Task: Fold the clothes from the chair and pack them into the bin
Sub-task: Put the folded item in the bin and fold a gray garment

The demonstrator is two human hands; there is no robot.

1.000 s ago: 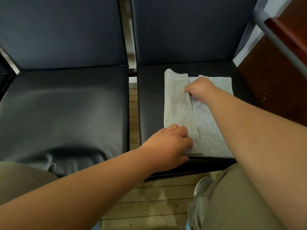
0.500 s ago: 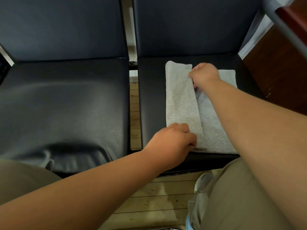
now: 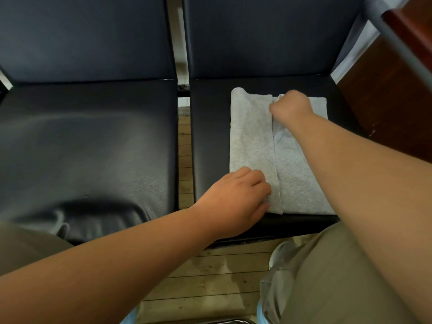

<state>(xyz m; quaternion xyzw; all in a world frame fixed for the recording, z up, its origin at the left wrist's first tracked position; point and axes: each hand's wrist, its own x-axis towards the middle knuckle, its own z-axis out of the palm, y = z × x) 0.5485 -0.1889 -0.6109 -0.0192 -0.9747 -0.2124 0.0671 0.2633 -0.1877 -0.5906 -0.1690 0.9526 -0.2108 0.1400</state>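
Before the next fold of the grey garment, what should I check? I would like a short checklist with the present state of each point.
1. The grey garment lies flat on the right chair seat: ok.
2. The folded flap has a straight edge: ok.
3. The left hand pinches the flap's near end: ok.
4. The right hand grips the flap's far end by the collar: ok.
5. The garment's right side is folded in: cannot tell.
6. The bin is within reach: cannot tell, not in view.
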